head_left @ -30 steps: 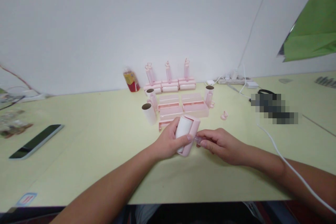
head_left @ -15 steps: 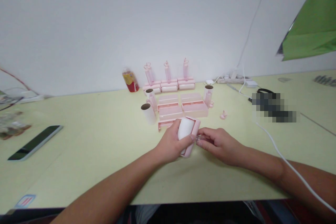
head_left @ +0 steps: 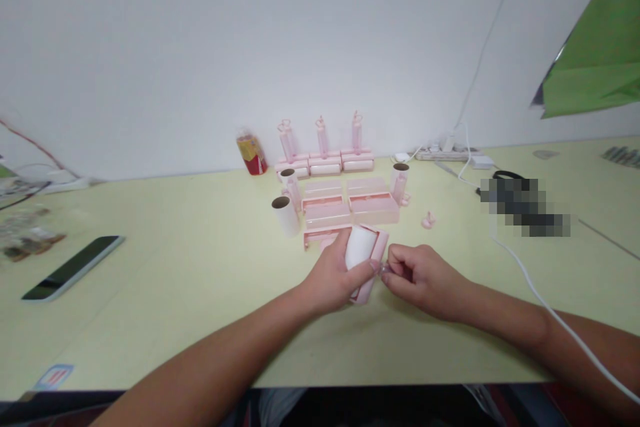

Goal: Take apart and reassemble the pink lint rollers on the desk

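Note:
My left hand is wrapped round a pink holder with a white roll in it, tilted above the table. Just to its right, my right hand pinches a small, clear-looking piece against the holder's edge; its exact kind is too small to tell. Directly behind my left hand lies an open pink frame. Beyond it are pink cases with clear covers. White rolls with brown cores stand at the left and right of these cases.
Pink holders with white rolls line the wall, with pink handles upright by them. A small pink part lies at right. A phone is at left, a red-yellow bottle at back. A white cable crosses my right arm.
The fingers of my right hand have curled tighter at the holder's edge. My left hand keeps its hold on the holder. The whole view has shifted slightly.

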`<state>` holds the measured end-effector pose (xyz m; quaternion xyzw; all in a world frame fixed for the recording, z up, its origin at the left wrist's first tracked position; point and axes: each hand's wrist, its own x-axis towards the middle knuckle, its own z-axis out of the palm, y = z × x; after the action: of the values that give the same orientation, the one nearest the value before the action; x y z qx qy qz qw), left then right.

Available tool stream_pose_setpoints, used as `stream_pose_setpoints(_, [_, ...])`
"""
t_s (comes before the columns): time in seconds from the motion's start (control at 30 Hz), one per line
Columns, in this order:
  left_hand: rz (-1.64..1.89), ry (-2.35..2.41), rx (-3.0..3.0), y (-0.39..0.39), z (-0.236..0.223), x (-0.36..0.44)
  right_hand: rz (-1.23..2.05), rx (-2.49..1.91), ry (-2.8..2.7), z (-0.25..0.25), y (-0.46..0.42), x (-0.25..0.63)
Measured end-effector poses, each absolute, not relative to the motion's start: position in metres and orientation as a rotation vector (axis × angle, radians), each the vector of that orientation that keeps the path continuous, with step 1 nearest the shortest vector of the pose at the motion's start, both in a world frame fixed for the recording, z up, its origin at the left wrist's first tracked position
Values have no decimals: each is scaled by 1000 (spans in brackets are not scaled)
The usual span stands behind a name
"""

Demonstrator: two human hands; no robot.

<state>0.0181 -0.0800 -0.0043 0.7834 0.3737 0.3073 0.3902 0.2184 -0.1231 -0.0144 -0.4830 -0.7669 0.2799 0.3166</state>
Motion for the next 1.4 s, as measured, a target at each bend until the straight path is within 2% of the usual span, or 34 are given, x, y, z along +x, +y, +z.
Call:
stream_pose_setpoints(0.27, [824, 983, 1978, -76, 1, 12, 806, -1213, -1869, -15, -113, 227])
stream_pose_setpoints(0.37, [943, 1047, 1895, -70, 2, 6, 574, -1312, -1740, -11, -97, 248])
stream_pose_setpoints(0.47, [1057, 1027, 1692, -61, 2, 2, 196, -1564, -1667, -8, -75, 280])
stream_pose_setpoints(0.57, [1128, 979, 1461, -53, 2, 1, 2, -1827, -1745, -11, -55, 309])
stream_pose_setpoints(0.67, [1150, 904, 1304, -50, 2, 2, 121, -2059, -1886, -22, -43, 323])
stream_pose_setpoints(0.77, [1136, 862, 1230, -50, 3, 3, 281, -2051, -2036, -30, -41, 321])
stream_pose_setpoints(0.83, [1130, 867, 1219, -50, 4, 3, 400, -1843, -2038, -30, -45, 312])
stream_pose_setpoints(0.97, [1127, 873, 1227, -51, 4, 4, 918, -1225, -1714, -18, -61, 290])
stream_pose_setpoints(1.03, [1128, 878, 1229, -51, 3, 4, 1057, -1035, -1598, -12, -72, 280])
stream_pose_setpoints(1.4, [1168, 999, 1476, -51, 6, 0, 924, -1035, -1692, -8, -90, 266])
